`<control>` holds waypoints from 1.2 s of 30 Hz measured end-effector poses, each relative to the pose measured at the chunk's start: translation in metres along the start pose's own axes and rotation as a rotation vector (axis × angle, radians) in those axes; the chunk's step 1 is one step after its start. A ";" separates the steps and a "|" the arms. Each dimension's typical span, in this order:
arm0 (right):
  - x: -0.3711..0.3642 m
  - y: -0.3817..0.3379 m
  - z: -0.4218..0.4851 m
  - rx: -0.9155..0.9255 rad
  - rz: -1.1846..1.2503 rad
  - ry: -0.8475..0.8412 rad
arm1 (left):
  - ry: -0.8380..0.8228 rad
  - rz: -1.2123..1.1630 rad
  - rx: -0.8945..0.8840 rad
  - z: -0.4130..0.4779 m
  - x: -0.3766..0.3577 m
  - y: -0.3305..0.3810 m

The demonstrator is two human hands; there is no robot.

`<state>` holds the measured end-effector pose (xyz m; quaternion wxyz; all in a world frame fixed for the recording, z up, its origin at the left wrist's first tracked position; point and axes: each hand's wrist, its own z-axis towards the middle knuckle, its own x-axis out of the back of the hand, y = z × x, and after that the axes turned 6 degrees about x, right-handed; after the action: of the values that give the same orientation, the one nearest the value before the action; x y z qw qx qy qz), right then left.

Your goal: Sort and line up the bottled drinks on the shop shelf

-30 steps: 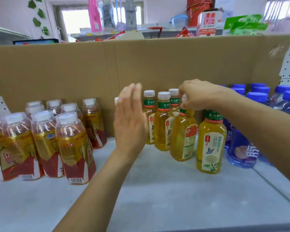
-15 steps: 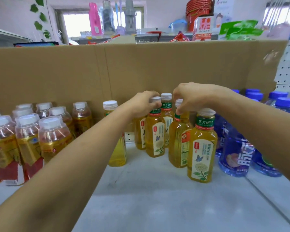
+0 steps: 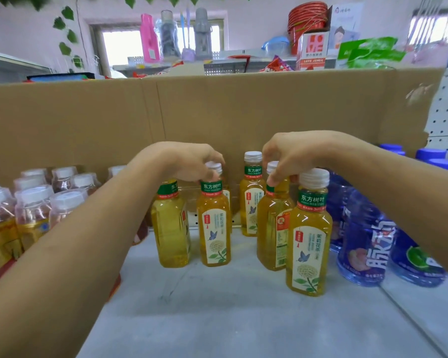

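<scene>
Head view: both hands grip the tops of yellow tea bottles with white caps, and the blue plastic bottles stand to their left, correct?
No: the head view shows the blue plastic bottles to the right of the yellow tea bottles with white caps. The left hand and right hand do grip bottle tops.

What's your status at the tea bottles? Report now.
Left hand grips tea bottle at the cap. Right hand pinches turned bottle at the cap. Tea row uneven. Blue bottles close on the right.
</scene>
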<state>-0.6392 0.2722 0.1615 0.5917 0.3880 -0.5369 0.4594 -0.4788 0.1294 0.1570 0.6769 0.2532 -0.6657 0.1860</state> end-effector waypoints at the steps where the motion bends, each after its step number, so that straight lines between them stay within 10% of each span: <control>1: 0.000 0.001 0.001 0.001 -0.015 -0.004 | -0.003 0.047 0.022 -0.002 0.002 -0.001; 11: 0.023 0.010 0.039 -0.022 0.095 0.054 | 0.342 -0.064 0.053 0.024 0.020 0.016; 36: 0.003 -0.007 0.100 -0.156 0.370 -0.052 | 0.229 -0.258 0.099 0.073 0.000 -0.003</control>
<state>-0.6605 0.1755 0.1769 0.5114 0.2477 -0.6481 0.5070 -0.5361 0.0835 0.1557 0.7533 0.3467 -0.5362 0.1576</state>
